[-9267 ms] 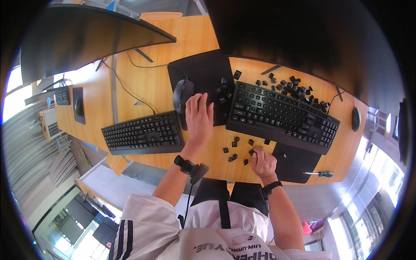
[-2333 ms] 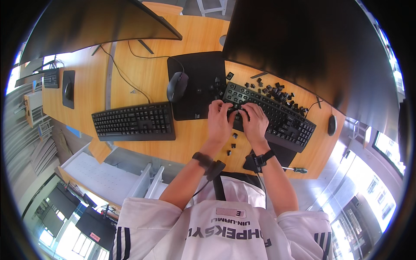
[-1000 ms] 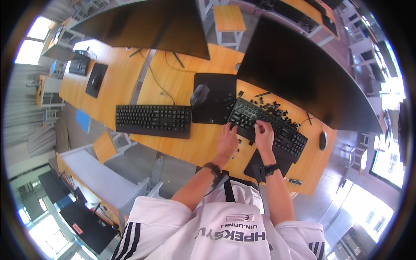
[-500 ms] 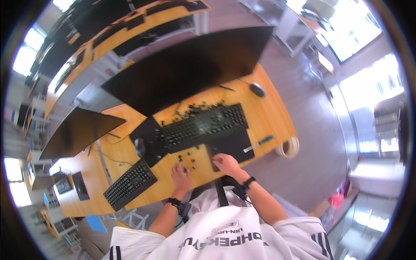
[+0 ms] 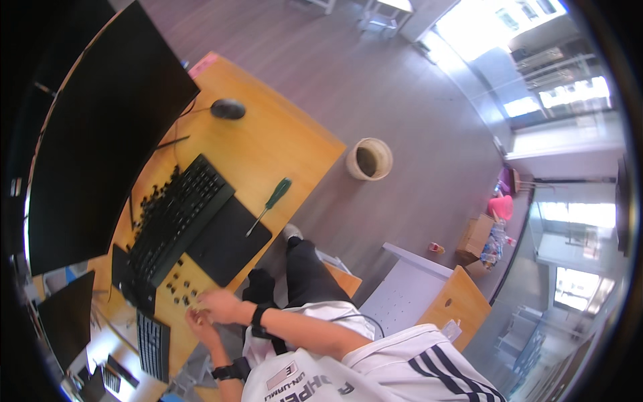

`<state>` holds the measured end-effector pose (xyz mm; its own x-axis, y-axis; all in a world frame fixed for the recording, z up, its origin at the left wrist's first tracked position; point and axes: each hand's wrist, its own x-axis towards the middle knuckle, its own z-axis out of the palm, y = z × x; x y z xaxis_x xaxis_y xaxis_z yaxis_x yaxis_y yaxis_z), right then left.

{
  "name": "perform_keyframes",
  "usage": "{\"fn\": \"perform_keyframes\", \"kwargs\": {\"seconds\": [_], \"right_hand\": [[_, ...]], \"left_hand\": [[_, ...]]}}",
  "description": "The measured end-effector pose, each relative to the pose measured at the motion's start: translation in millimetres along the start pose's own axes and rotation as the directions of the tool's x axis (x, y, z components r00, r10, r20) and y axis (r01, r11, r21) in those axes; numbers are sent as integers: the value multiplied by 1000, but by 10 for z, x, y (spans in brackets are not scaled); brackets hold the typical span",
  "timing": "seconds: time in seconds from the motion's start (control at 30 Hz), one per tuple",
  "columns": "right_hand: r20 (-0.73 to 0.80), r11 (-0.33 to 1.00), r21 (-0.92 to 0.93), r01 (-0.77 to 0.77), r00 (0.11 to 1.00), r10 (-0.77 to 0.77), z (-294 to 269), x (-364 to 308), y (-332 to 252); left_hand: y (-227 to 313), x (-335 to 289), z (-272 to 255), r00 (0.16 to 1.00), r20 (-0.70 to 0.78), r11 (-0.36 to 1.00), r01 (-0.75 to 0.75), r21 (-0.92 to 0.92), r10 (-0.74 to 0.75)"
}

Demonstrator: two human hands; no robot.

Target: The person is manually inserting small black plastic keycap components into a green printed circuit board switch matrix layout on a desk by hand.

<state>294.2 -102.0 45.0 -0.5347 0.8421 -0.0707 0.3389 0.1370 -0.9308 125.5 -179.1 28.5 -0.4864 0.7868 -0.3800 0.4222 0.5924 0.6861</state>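
My right hand (image 5: 224,306) and my left hand (image 5: 201,326) meet at the desk's front edge, fingertips drawn together. Whatever lies between the fingers is too small to make out. Just beyond them, several loose black keycaps (image 5: 175,284) are scattered on the wood. A black keyboard (image 5: 177,231) lies past these, with more small black keycaps (image 5: 151,201) heaped along its far side. To the right is a black mat (image 5: 231,241), and a screwdriver with a green handle (image 5: 277,193) lies with its shaft tip over it.
A large dark monitor (image 5: 100,147) stands behind the keyboard, and a black mouse (image 5: 228,109) sits at the desk's far end. Another keyboard (image 5: 153,347) is at lower left. On the floor are a pale bin (image 5: 383,159) and a cardboard box (image 5: 474,238).
The view has swung to the right, showing more floor and the bin. My hands, apart before with the left over the loose keycaps, have come together at the desk edge.
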Motion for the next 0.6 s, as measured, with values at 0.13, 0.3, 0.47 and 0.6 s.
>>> {"fn": "perform_keyframes", "kwargs": {"seconds": [0.13,0.3,0.47,0.6], "right_hand": [[-56,938,104,-330,940,337,-122,-137,169],[-8,975,-17,-220,975,220,-173,174,-110],[-7,978,-96,-183,983,183,34,429,-471],[-76,978,-25,-207,976,204,319,610,-248]], "left_hand": [[319,-295,229,985,-36,983,-165,75,168],[461,-151,-20,950,-159,958,-245,149,268],[243,-111,-421,883,-286,928,-347,138,373],[64,-57,-693,936,-231,963,-270,14,266]]}}
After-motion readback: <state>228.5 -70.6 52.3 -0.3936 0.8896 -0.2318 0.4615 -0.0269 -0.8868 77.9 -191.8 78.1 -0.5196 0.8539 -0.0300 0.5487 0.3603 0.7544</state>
